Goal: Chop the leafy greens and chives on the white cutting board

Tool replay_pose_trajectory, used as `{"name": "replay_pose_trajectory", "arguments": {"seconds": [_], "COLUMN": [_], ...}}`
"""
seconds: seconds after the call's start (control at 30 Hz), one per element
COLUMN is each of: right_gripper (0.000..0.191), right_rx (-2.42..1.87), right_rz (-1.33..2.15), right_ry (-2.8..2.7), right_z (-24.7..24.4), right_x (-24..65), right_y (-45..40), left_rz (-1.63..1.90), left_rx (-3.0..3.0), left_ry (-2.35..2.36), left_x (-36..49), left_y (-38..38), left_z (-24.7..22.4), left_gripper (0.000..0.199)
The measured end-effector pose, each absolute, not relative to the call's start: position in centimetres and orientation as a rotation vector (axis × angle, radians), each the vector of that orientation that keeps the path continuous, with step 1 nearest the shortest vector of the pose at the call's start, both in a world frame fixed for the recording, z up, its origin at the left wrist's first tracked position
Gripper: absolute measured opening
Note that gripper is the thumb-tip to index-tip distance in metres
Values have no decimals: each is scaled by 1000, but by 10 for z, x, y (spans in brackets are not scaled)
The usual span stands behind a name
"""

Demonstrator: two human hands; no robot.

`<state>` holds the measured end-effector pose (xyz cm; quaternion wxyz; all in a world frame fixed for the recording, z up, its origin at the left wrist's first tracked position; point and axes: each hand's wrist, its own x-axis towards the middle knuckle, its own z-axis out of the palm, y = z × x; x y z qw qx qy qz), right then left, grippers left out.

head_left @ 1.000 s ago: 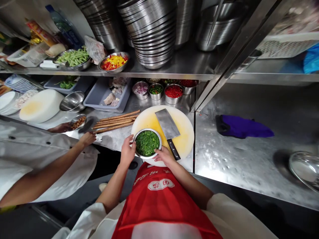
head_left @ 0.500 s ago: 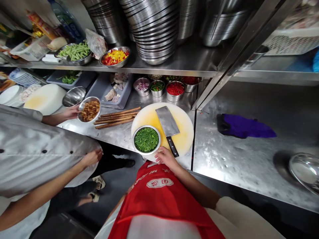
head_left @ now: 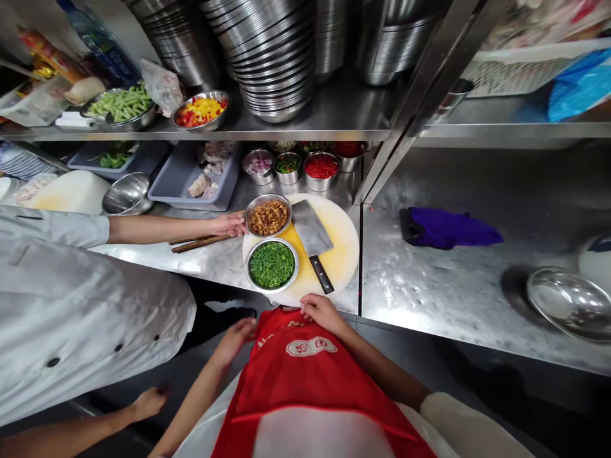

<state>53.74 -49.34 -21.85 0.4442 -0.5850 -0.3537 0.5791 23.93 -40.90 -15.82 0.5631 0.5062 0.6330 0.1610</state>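
Note:
Just below the edge of the round cutting board (head_left: 341, 219), my right hand (head_left: 322, 312) rests at the front of my red apron, fingers loosely bent and apart, holding nothing. My left hand (head_left: 236, 336) is in the air left of the apron, open and empty. On the board stands a metal bowl of chopped green herbs (head_left: 271, 264), with a cleaver (head_left: 312, 235) lying beside it. A co-worker's hand (head_left: 229, 224) grips the rim of a bowl of brown diced pieces (head_left: 268, 216), which is over the board behind the greens.
Brown sticks (head_left: 203, 242) lie partly under the co-worker's arm. Small pots of chopped ingredients (head_left: 321, 170) and a grey tub (head_left: 191, 194) line the back. To the right are a purple cloth item (head_left: 453, 229) and a metal bowl (head_left: 568, 302). Stacked bowls (head_left: 267, 63) fill the shelf.
The co-worker's hand has brought the bowl of brown pieces rightward to the board. My right hand has drawn back from the bowl of greens, and my left hand has come into view.

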Motion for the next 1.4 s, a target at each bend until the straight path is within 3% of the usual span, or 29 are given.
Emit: {"name": "replay_pose_trajectory", "arguments": {"seconds": [0.13, 0.27, 0.5, 0.7, 1.13, 1.4], "right_gripper": [15, 13, 19, 6, 23, 30], "right_rx": [-1440, -1422, -1445, -1440, -1446, -1336], "right_rz": [1431, 1464, 1462, 1443, 1302, 1188], "right_ry": [-811, -688, -549, -556, -470, -299], "right_z": [-212, -199, -185, -172, -172, -169], "right_x": [539, 535, 528, 532, 566, 566], "right_y": [-492, -470, -414, -412, -465, -464], "left_rz": [668, 932, 731, 594, 668, 697], "left_rx": [1360, 1240, 897, 836, 637, 619], "left_ry": [1497, 1440, 1340, 1207, 1148, 1132], "left_x": [278, 309, 381, 395, 401, 383], "left_y": [-353, -276, -205, -196, -206, -249], "left_z": [-143, -116, -127, -142, -179, -175], "left_gripper": [47, 33, 13, 15, 25, 25]}}
